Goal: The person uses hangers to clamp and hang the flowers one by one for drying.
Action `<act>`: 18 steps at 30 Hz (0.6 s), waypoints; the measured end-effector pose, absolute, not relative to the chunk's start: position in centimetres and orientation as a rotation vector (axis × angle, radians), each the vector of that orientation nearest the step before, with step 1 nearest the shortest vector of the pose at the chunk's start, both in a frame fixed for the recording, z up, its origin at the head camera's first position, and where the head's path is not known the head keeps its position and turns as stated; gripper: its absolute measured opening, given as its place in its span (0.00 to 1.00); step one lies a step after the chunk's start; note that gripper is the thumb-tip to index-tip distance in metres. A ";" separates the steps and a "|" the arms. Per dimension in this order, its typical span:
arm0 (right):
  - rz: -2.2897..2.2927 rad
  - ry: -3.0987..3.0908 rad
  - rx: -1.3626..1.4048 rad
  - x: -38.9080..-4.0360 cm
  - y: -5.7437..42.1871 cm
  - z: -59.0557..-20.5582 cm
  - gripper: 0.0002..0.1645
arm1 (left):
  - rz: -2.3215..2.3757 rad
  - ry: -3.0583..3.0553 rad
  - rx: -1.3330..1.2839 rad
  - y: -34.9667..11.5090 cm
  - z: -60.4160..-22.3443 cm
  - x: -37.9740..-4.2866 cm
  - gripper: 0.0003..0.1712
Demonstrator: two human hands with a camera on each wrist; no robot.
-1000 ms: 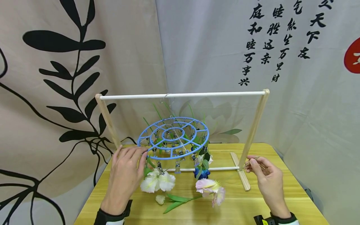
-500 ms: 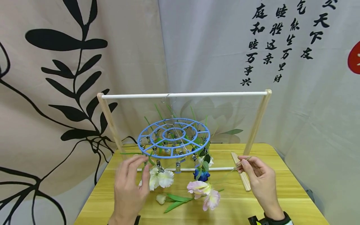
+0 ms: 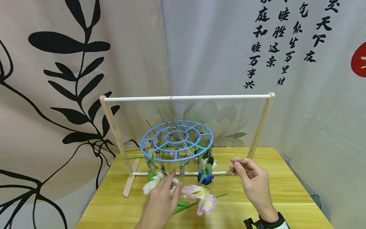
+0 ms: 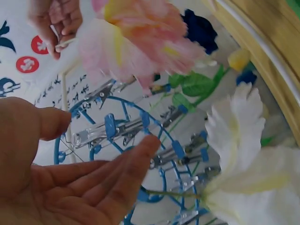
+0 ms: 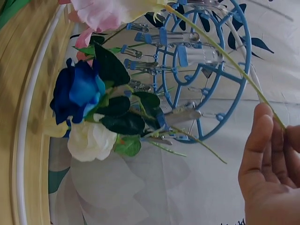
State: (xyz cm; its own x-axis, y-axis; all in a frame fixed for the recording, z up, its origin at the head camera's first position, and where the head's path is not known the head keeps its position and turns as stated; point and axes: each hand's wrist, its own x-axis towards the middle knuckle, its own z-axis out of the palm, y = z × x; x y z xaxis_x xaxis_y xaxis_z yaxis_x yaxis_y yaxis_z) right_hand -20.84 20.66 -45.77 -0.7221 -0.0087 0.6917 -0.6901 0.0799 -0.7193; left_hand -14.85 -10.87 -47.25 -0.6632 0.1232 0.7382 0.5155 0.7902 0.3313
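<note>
My right hand (image 3: 253, 181) pinches the end of a long thin stem (image 5: 225, 54) at the right of the drying rack. At its other end is a pink and white artificial flower (image 3: 199, 197), which hangs in front of the rack. My left hand (image 3: 160, 197) reaches low at the front left, fingers extended and thumb apart, holding nothing. It overlaps a white flower (image 3: 152, 183) hanging there. The round blue clip rack (image 3: 175, 160) carries metal clips (image 3: 182, 170); in the left wrist view several clips (image 4: 131, 126) are just beyond my fingertips.
The rack hangs by a hook from the white top bar (image 3: 217, 96) of a wooden stand (image 3: 259, 127). A blue rose (image 3: 206, 178) and a white rose (image 5: 91, 140) hang at its right. Green leaves (image 3: 183, 206) lie on the wooden table (image 3: 228, 213).
My left hand has left the rack's left edge and come down and right, over the white flower. My right hand has moved left with the stem, shifting the pink flower left.
</note>
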 end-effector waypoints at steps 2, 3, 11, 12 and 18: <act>1.694 -1.847 0.691 -20.9 20.2 -45.8 0.09 | -0.775 -2.313 -0.454 -10.6 -47.0 -15.0 0.29; 1.694 -1.859 0.682 -20.9 19.9 -45.8 0.09 | -0.829 -2.342 -0.455 -10.5 -46.9 -15.1 0.30; 1.709 -1.896 0.695 -21.2 18.1 -45.4 0.09 | -1.156 -2.472 -0.429 -9.9 -46.3 -16.7 0.35; 1.717 -1.886 0.717 -21.3 17.9 -45.4 0.09 | -1.182 -2.461 -0.430 -9.8 -46.3 -16.9 0.34; 1.767 -1.847 0.849 -21.9 16.4 -45.1 0.10 | -1.314 -2.381 -0.429 -9.3 -46.0 -17.6 0.26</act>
State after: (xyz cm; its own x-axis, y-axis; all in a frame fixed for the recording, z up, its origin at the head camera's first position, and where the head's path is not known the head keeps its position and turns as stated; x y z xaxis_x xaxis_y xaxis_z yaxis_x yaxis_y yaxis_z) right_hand -21.88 16.40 -45.14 -0.7120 -0.1267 0.6906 -0.6956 -0.0072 -0.7184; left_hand -17.63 -9.31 -45.98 -0.8787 0.0784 0.4708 0.4401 0.5147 0.7358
